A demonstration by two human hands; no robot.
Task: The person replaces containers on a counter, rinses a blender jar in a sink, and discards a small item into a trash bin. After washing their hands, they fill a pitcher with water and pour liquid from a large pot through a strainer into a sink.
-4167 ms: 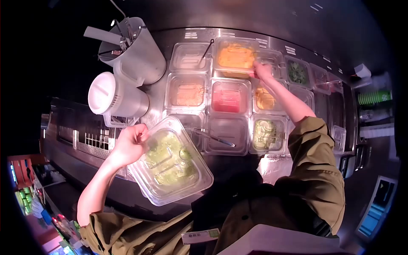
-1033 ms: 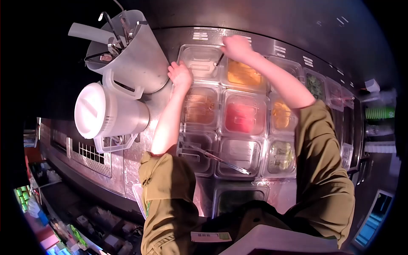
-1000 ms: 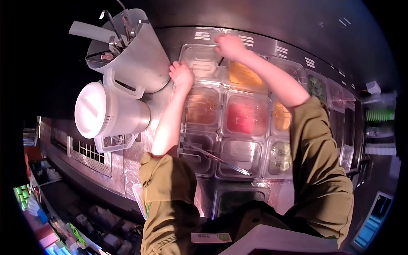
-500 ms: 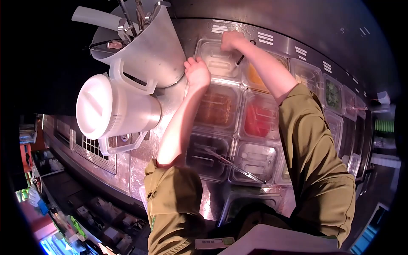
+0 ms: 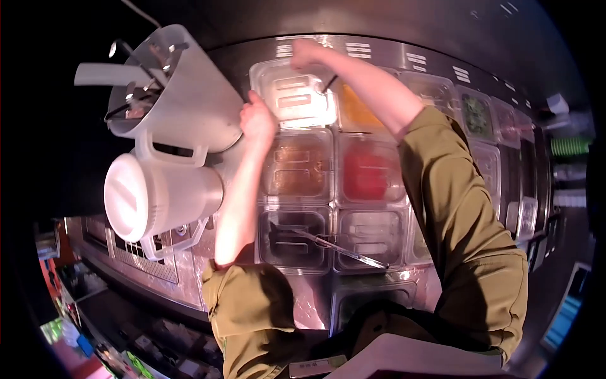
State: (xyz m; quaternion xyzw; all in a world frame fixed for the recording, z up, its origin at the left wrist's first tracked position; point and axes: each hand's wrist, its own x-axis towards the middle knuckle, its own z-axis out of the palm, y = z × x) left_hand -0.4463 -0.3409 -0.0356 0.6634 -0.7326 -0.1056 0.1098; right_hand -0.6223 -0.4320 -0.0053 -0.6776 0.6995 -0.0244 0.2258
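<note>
At the back left of the container rows, a clear lidded container (image 5: 293, 100) catches bright glare on its lid. My right hand (image 5: 305, 54) is at the back edge of this lid, its fingers curled and what they grip too small to tell. Beside the lid's left edge is my left hand (image 5: 257, 120), partly curled, with its fingertips close to the rim; whether it grips the rim is unclear. A dark handle (image 5: 329, 83) sticks up at the lid's right side. Just in front stands a container with brown contents (image 5: 293, 165).
A large pitcher of utensils (image 5: 189, 88) and a white lidded pitcher (image 5: 170, 199) stand at the left. Containers with orange (image 5: 358, 107), red (image 5: 367, 170) and green contents (image 5: 476, 115) are to the right. Metal tongs (image 5: 341, 249) lie across two front lids.
The view has shifted, so the containers and pitchers sit further left. The back left lid now looks tilted and brighter, with both hands still at its edges.
</note>
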